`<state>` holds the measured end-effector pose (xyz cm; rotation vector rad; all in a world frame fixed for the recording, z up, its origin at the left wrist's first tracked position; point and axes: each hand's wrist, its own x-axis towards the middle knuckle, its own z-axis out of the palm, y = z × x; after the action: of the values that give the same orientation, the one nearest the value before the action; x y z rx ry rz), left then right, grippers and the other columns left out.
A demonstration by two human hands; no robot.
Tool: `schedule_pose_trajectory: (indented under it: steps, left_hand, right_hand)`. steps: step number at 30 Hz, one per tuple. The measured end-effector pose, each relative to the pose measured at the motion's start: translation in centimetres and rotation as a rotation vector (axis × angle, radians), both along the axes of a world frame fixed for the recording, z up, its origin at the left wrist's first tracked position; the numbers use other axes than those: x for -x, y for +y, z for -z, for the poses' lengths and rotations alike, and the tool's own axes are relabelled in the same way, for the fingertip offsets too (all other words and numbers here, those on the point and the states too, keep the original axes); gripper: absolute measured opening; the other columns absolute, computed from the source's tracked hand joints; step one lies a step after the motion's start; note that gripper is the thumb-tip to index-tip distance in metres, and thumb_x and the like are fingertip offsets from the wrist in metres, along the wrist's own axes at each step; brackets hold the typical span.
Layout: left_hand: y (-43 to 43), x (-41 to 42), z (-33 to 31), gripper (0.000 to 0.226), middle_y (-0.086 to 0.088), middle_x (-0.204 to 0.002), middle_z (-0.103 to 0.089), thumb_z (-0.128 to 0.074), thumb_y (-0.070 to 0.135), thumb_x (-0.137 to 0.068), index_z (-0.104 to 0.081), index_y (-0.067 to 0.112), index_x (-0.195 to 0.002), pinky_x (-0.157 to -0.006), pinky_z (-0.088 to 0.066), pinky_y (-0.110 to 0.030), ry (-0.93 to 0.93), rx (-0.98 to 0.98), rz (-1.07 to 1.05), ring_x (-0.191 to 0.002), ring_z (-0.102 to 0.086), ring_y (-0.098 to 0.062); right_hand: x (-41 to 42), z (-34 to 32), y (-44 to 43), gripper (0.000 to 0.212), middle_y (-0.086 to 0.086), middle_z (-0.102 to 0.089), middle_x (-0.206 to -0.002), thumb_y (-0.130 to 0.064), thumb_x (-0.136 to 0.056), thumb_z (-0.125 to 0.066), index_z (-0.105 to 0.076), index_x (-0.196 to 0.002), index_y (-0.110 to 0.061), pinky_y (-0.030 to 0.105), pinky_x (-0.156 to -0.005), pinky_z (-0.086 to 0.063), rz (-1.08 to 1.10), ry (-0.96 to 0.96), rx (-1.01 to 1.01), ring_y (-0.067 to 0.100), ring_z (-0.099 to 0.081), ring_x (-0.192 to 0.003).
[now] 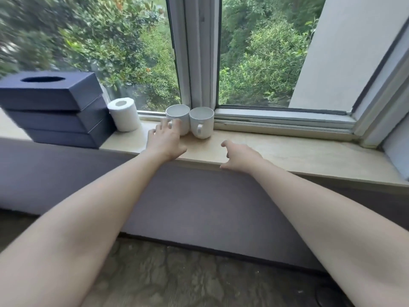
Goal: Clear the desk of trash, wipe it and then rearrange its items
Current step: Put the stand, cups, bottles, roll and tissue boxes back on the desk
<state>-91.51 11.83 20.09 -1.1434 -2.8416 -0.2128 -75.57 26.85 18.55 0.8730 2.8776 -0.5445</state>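
**Trainee:** Head view. Which item is the reference?

**Technician:** The right mug (201,121). It is white, upright, and stands on the windowsill (287,151) with its handle facing the camera. The window post (200,52) rises directly behind it.

**Trainee:** Where is the other mug?

**Technician:** The left mug (178,114) stands just to the left of the right mug. It is upright, and the two appear to touch side by side. Its rim sits slightly farther back than the right mug's rim.

**Trainee:** What is the status of the left hand?

**Technician:** The left hand (167,141) is left of and in front of the right mug, palm down. Its grip is wide, with the fingers spread and nearly straight. The fingertips overlap the near face of the left mug. Firm contact cannot be confirmed, and nothing is held.

**Trainee:** And the right hand?

**Technician:** The right hand (241,155) is right of and in front of the right mug, well apart from it, over the front edge of the windowsill. Its grip is narrow, with the fingers loosely curled. It holds nothing.

**Trainee:** What else is on the windowsill?

**Technician:**
- A toilet roll (124,114) stands on end, left of the right mug and beyond the left mug.
- Farther left, touching or just beside the roll, are three dark blue boxes (53,111) in a stack. The top one has an oval opening.
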Motion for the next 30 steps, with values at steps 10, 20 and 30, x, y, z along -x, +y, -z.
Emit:
schedule_pose_trajectory:
  steps: [10,20,30]
  left_hand:
    - [2.5,4.2,2.3,0.060,-0.013,-0.138,-0.031,-0.060,0.027,-0.089,-0.028,0.013,-0.138,-0.102,-0.037,-0.036,-0.610,-0.487,-0.258,-0.124,-0.043,-0.031]
    - [3.3,4.7,3.0,0.030,-0.002,-0.102,-0.058,-0.036,0.047,-0.102,-0.049,0.021,-0.106,-0.083,-0.046,-0.035,-1.087,-0.680,-0.300,-0.088,-0.057,-0.020]
    - [4.1,0.1,2.0,0.041,-0.005,-0.081,-0.061,-0.032,0.045,-0.104,-0.046,0.021,-0.074,-0.070,-0.045,-0.026,-1.188,-0.709,-0.240,-0.075,-0.062,-0.017]
  right_hand:
    - [8.7,1.3,-0.8,0.073,0.008,-0.058,-0.121,-0.017,-0.084,-0.071,-0.028,-0.143,-0.023,0.035,-0.076,-0.053,0.296,0.346,0.730,0.022,-0.064,-0.086]
    - [9.2,1.2,-1.5,0.016,0.006,-0.064,-0.089,-0.032,-0.098,-0.053,-0.049,-0.110,-0.021,0.027,-0.064,-0.048,0.457,0.442,1.024,0.022,-0.066,-0.076]
    - [3.7,0.8,-1.2,0.029,0.004,-0.051,-0.056,-0.032,-0.092,-0.048,-0.047,-0.067,-0.018,0.021,-0.047,-0.035,0.641,0.574,0.971,0.019,-0.055,-0.047]
